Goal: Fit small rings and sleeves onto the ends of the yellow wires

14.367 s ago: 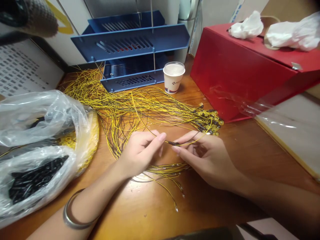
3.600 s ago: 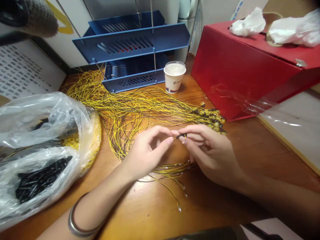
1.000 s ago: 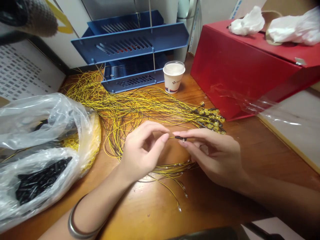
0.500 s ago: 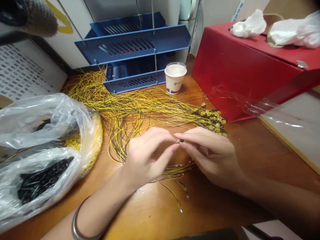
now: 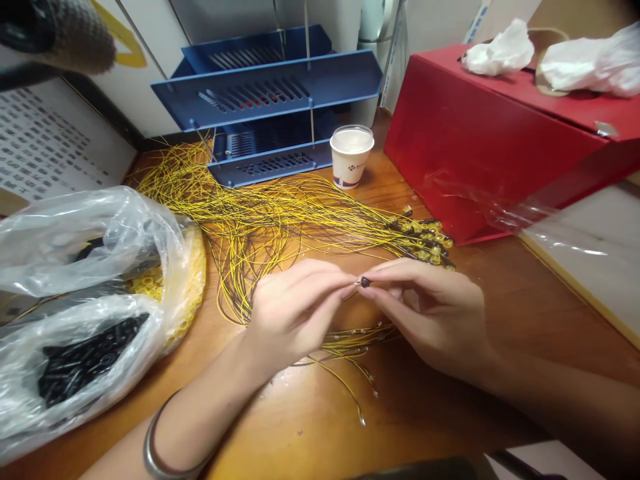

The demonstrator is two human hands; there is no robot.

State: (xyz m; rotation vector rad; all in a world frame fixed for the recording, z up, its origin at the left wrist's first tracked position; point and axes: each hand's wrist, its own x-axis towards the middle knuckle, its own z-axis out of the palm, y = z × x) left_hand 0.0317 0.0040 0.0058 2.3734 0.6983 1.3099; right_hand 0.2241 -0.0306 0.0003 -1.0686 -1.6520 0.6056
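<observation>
My left hand point(image 5: 297, 310) is closed in a pinch, thumb against forefinger, on a small silver wire terminal point(image 5: 357, 283). Facing it, my right hand point(image 5: 427, 310) pinches a small black plastic piece point(image 5: 365, 282). The two parts meet between my fingertips; how far one sits inside the other is too small to tell. Below the hands lie a few loose yellow and black wires point(image 5: 345, 383) with silver tips. Behind them spreads a large bundle of yellow and black wires point(image 5: 280, 207), its right end fitted with black and yellowish connector pieces point(image 5: 425, 240).
Plastic bags at left hold black tubular parts point(image 5: 95, 360) and yellow rings point(image 5: 145, 283). A paper cup point(image 5: 351, 157) stands by the blue tray rack point(image 5: 250, 83). On the right is a red box point(image 5: 480, 147) topped with crumpled white tissue point(image 5: 500, 50).
My left fingers have straightened and closed in a tighter pinch. My right hand has shifted slightly right, and more of the black piece shows between the fingertips.
</observation>
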